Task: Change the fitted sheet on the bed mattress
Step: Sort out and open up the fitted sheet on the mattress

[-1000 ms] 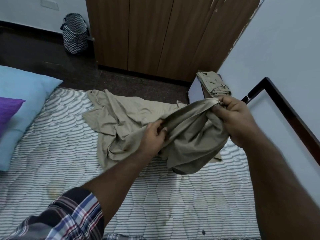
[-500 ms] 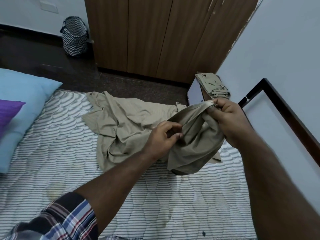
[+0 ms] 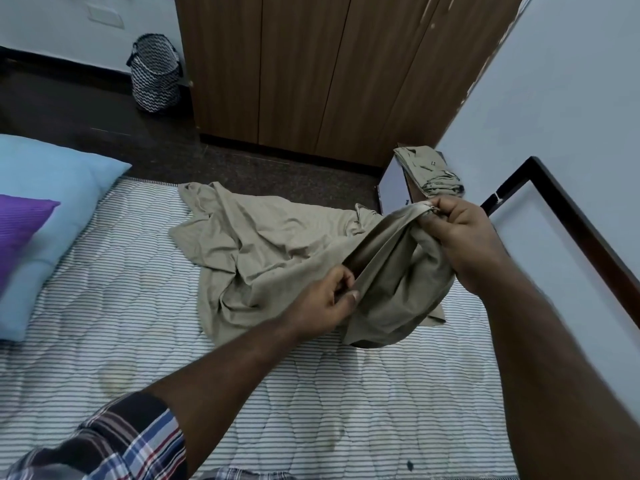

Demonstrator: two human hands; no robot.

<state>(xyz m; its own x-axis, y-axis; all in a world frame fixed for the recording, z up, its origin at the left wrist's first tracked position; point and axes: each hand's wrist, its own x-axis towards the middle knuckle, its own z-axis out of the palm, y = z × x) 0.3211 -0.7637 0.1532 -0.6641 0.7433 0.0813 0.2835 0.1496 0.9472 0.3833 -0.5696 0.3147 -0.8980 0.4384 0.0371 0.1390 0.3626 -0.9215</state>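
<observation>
A crumpled beige fitted sheet (image 3: 263,247) lies on the bare striped mattress (image 3: 145,327), its right part lifted off the bed. My right hand (image 3: 460,240) grips the sheet's elastic edge near the bed's right side. My left hand (image 3: 329,301) pinches the same edge lower down and to the left, with the cloth stretched taut between the two hands. A bunched fold of the sheet hangs below them.
A light blue pillow (image 3: 45,216) with a purple cushion (image 3: 17,230) on it lies at the left. A folded beige cloth (image 3: 429,171) sits on a white box beside the dark bed frame (image 3: 588,233). A wooden wardrobe (image 3: 311,71) and a zigzag-patterned basket (image 3: 154,77) stand behind.
My left hand slid along the sheet's edge toward my right hand, then back down and left. My right hand kept its grip and barely moved.
</observation>
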